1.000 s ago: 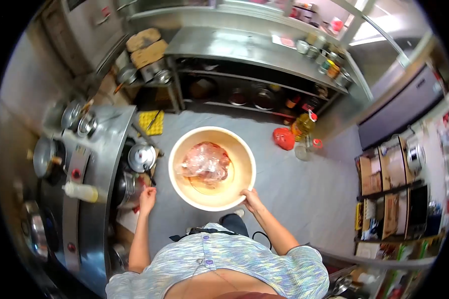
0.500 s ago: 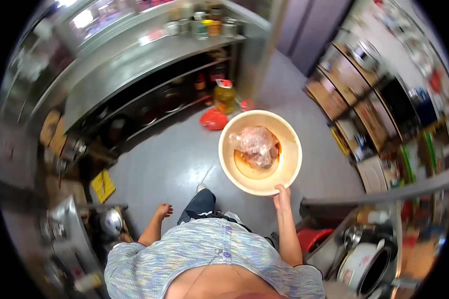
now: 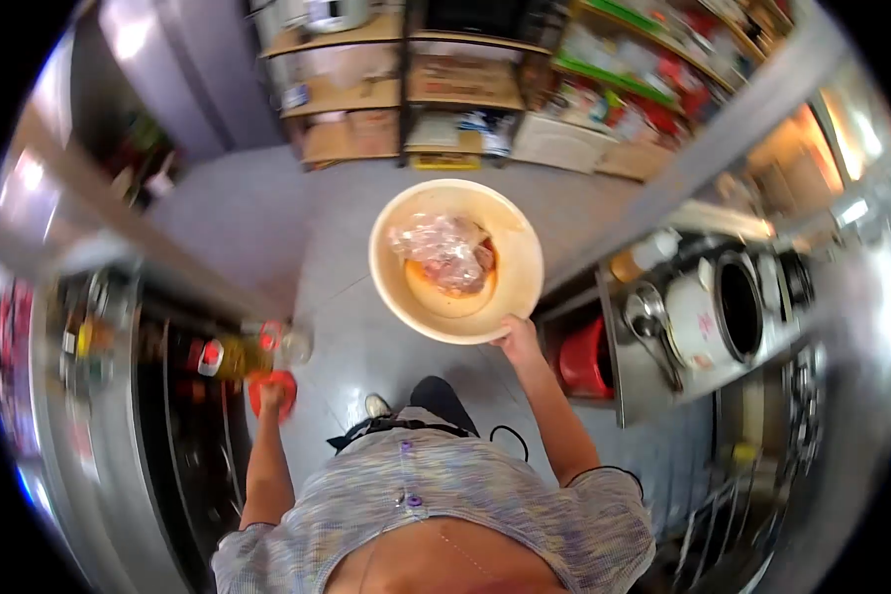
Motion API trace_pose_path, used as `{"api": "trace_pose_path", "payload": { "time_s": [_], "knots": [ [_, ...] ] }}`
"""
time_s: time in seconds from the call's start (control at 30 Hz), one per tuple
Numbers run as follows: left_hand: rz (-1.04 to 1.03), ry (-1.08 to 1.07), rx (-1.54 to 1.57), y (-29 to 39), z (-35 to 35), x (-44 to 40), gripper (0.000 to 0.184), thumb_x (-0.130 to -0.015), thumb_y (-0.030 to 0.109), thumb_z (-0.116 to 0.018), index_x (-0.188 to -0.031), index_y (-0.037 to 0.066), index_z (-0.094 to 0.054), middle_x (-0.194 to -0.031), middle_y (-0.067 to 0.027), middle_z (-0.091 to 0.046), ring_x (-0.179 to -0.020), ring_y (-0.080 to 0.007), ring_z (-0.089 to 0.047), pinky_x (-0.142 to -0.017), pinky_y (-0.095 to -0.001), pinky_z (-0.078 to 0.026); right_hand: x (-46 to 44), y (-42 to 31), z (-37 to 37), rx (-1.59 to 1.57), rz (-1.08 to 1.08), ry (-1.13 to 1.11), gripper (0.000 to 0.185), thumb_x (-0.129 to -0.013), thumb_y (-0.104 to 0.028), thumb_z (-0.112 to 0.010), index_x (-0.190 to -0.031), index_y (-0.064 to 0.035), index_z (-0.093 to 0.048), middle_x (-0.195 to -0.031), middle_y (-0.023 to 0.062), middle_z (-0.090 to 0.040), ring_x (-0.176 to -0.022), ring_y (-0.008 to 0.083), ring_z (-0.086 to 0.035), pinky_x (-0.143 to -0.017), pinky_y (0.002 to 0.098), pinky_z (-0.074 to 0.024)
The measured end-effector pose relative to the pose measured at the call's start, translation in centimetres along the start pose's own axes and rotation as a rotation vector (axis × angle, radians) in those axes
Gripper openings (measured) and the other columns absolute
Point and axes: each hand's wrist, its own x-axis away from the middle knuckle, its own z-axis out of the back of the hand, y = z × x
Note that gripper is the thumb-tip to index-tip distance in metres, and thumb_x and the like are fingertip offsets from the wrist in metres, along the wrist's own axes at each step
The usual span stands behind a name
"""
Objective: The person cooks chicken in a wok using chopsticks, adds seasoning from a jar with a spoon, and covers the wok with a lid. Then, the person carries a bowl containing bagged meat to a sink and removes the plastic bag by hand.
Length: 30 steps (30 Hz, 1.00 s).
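My right hand (image 3: pixel 517 340) is closed on the near right rim of a cream plastic basin (image 3: pixel 513 267), holding it out in front of me. Inside the basin lies a clear plastic bag (image 3: pixel 436 247), crumpled around something pinkish, with reddish-brown liquid on the bottom beside it. My left hand (image 3: pixel 269 389) hangs low at the left, where it overlaps a red plastic bag (image 3: pixel 283 398) in view. Its fingers are blurred, and whether it touches the bag I cannot make out. Close by stands a bottle of yellow oil (image 3: pixel 238 358) with a red cap.
Wooden shelves (image 3: pixel 351 94) with boxes stand ahead. To the right, a steel counter (image 3: pixel 653 396) carries a large white pot (image 3: pixel 698 315) and a ladle; a red bucket (image 3: pixel 582 358) sits beneath. A steel worktable (image 3: pixel 119 475) runs along the left. Grey floor (image 3: pixel 337 257) lies between.
My view has swung to the right, so the shelves now lie straight ahead and the worktable at the left. The basin stays in my right hand. My left hand now overlaps the red bag in view.
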Motion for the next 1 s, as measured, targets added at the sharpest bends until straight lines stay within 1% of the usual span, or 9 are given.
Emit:
{"api": "trace_pose_path", "payload": {
  "time_s": [0.07,0.2,0.33,0.43,0.47,0.57,0.67,0.83,1.0],
  "knots": [
    [-0.289,-0.23,0.268,14.3,-4.7,-6.9,0.026,-0.083,0.027,-0.052,-0.073,0.003,-0.055,-0.061,-0.0041,-0.055,-0.048,-0.009,-0.049,-0.04,-0.0234,-0.038,-1.1,-1.6,0.3,0.069,0.057,0.178,0.037,-0.07,-0.011,-0.052,-0.106,-0.0003,-0.049,-0.09,0.0114,-0.06,-0.071,0.0232,-0.061,-0.05,0.0331,-0.0519],
    [-0.528,-0.246,0.122,39.1,-15.8,-7.1,0.027,-0.085,0.026,-0.05,-0.079,0.001,-0.055,-0.065,-0.0032,-0.055,-0.056,-0.0085,-0.05,-0.048,-0.0209,-0.04,-5.8,-5.6,0.9,-0.094,0.114,0.202,0.032,-0.07,-0.009,-0.051,-0.101,0.0005,-0.05,-0.083,0.0098,-0.059,-0.063,0.0222,-0.06,-0.047,0.0329,-0.0505],
    [-0.654,-0.451,0.032,47.3,-26.9,-10.2,0.025,-0.087,0.024,-0.049,-0.079,0.001,-0.055,-0.066,-0.0027,-0.055,-0.058,-0.008,-0.05,-0.052,-0.0218,-0.041,-12.8,-9.4,3.5,-0.153,0.078,0.315,0.039,-0.068,-0.006,-0.05,-0.106,0.0019,-0.046,-0.086,0.0098,-0.057,-0.072,0.0258,-0.06,-0.054,0.0389,-0.0531],
    [-0.783,-0.678,-0.083,41.9,-31.2,-16.0,0.02,-0.085,0.02,-0.049,-0.087,0.002,-0.055,-0.07,-0.0032,-0.055,-0.058,-0.0098,-0.049,-0.052,-0.0221,-0.041,-18.5,-12.1,4.5,-0.229,0.115,0.258,0.034,-0.068,-0.005,-0.05,-0.102,0.0001,-0.047,-0.083,0.0126,-0.056,-0.065,0.0249,-0.059,-0.05,0.0365,-0.0511],
    [-0.892,-0.509,-0.422,38.6,-32.1,-20.5,0.03,-0.083,0.026,-0.047,-0.071,0.001,-0.057,-0.063,-0.011,-0.059,-0.058,-0.0203,-0.056,-0.053,-0.0332,-0.044,-20.3,-13.2,5.0,-0.246,0.119,0.239,0.033,-0.068,-0.005,-0.05,-0.101,-0.0005,-0.047,-0.082,0.0127,-0.056,-0.063,0.0244,-0.058,-0.049,0.0354,-0.0505],
    [-0.744,-0.453,-1.004,35.5,-30.0,-21.9,0.027,-0.077,0.024,-0.045,-0.074,0.003,-0.062,-0.067,-0.0141,-0.06,-0.063,-0.0261,-0.059,-0.057,-0.0377,-0.045,-26.1,-16.9,6.4,-0.321,0.147,0.374,0.03,-0.069,-0.007,-0.05,-0.099,-0.0029,-0.047,-0.08,0.0106,-0.056,-0.058,0.0211,-0.056,-0.047,0.0317,-0.0487],
    [-0.289,-0.559,-1.046,36.9,-28.9,-23.0,0.028,-0.078,0.024,-0.044,-0.077,0.003,-0.061,-0.073,-0.0157,-0.06,-0.069,-0.0274,-0.058,-0.061,-0.039,-0.045,-30.7,-22.1,6.9,-0.338,0.218,0.484,0.02,-0.072,-0.007,-0.048,-0.091,-0.0022,-0.049,-0.073,0.0091,-0.056,-0.054,0.0212,-0.055,-0.042,0.0317,-0.0456],
    [-0.227,-0.636,-1.234,49.2,-39.2,-30.4,0.029,-0.079,0.024,-0.042,-0.082,0.003,-0.061,-0.084,-0.0183,-0.058,-0.078,-0.0295,-0.057,-0.067,-0.041,-0.045,-37.8,-29.5,11.9,-0.433,0.296,0.622,0.023,-0.071,-0.007,-0.049,-0.094,-0.002,-0.047,-0.077,0.0091,-0.055,-0.058,0.0213,-0.056,-0.044,0.0323,-0.0474],
    [-0.875,-0.631,-1.457,71.6,-65.3,-37.6,0.031,-0.08,0.024,-0.04,-0.087,0.003,-0.061,-0.094,-0.0209,-0.057,-0.087,-0.0316,-0.056,-0.073,-0.0431,-0.044,-40.3,-36.4,16.3,-0.554,0.431,0.857,0.027,-0.071,-0.005,-0.048,-0.098,0.0001,-0.047,-0.083,0.0124,-0.056,-0.066,0.0239,-0.059,-0.051,0.0355,-0.0499]
  ]
}}
